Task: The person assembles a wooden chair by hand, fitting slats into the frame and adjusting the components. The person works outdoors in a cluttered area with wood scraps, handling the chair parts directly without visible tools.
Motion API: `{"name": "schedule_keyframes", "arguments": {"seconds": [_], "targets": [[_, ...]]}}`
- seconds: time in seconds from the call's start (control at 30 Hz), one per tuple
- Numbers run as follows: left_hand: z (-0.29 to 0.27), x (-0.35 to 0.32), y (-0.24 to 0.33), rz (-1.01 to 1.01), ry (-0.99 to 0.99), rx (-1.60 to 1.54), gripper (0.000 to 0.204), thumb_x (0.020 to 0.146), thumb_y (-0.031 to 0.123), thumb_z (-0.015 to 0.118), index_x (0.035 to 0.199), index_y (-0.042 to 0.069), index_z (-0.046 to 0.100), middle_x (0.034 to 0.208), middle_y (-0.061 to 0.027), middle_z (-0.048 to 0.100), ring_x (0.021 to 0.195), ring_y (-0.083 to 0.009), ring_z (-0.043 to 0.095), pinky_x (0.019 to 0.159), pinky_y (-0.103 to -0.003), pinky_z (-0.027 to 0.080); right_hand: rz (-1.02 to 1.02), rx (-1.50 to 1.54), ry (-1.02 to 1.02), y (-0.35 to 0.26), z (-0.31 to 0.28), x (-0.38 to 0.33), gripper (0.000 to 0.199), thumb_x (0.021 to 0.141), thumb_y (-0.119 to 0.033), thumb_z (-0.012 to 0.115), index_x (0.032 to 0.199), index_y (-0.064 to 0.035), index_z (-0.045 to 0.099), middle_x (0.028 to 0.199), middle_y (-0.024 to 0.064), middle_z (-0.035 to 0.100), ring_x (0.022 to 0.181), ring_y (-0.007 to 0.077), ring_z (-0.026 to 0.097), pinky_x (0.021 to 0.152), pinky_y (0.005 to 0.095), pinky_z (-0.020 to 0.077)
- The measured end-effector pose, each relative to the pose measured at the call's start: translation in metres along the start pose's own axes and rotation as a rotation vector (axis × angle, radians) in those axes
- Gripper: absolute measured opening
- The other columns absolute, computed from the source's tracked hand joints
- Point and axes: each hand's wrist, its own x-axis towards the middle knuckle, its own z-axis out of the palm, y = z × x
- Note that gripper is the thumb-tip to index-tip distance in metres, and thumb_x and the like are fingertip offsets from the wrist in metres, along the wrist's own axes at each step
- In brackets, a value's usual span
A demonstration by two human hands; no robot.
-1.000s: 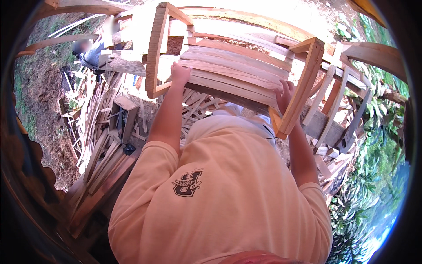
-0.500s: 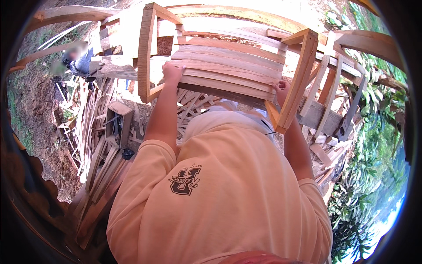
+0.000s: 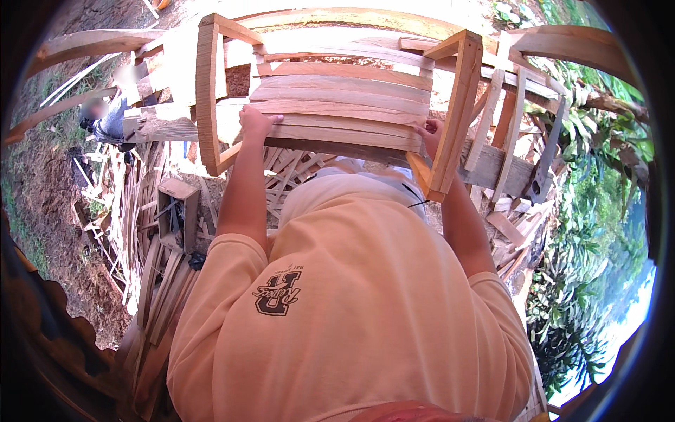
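Note:
A bare wooden chair frame with a slatted seat and two side frames is held out in front of me, above a litter of wood. My left hand grips the near edge of the slats beside the left side frame. At the same edge, my right hand holds on by the right side frame. Both forearms reach up from my orange shirt.
Loose slats and offcuts cover the ground at left and under the chair. A small wooden box stands among them. Another person crouches far left. Curved wooden rails lie around, planks at right, green plants beyond.
The chair has shifted a little to the left and sits more level in the view. Both hands have stayed on its near edge.

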Motion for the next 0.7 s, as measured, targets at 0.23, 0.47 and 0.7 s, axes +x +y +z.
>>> {"name": "schedule_keyframes", "arguments": {"seconds": [0.23,0.47,0.7], "targets": [[-0.001,-0.007,-0.001,0.011,0.043,0.05,0.101,0.063,0.044,0.096,0.131,-0.009,0.043,0.132,-0.0255,0.054,0.126,-0.0368,0.055,0.106,-0.042,0.048,0.044,-0.078,-0.03,-0.028,-0.005,-0.006,0.044,0.087,-0.025,0.081,0.115,0.0056,0.067,0.089,0.0053,0.068,0.081,0.0135,0.061,0.074,0.0275,0.0508],[-0.012,-0.015,0.005,0.001,0.007,0.056,0.1,0.063,0.045,0.095,0.131,-0.009,0.045,0.134,-0.0255,0.054,0.126,-0.0365,0.055,0.105,-0.044,0.05,0.079,-0.028,0.018,-0.023,-0.001,-0.004,0.046,0.085,-0.023,0.083,0.118,0.0045,0.065,0.09,0.0033,0.066,0.08,0.0135,0.06,0.072,0.0276,0.05],[0.002,0.004,-0.012,-0.004,0.072,-0.096,0.094,0.065,0.044,0.094,0.127,-0.01,0.049,0.128,-0.0271,0.058,0.122,-0.0363,0.059,0.103,-0.042,0.051,0.196,-0.023,-0.002,-0.031,-0.005,0.002,0.041,0.081,-0.02,0.085,0.109,-0.0024,0.062,0.084,0.0015,0.061,0.075,0.0126,0.057,0.065,0.0263,0.0474]]}}
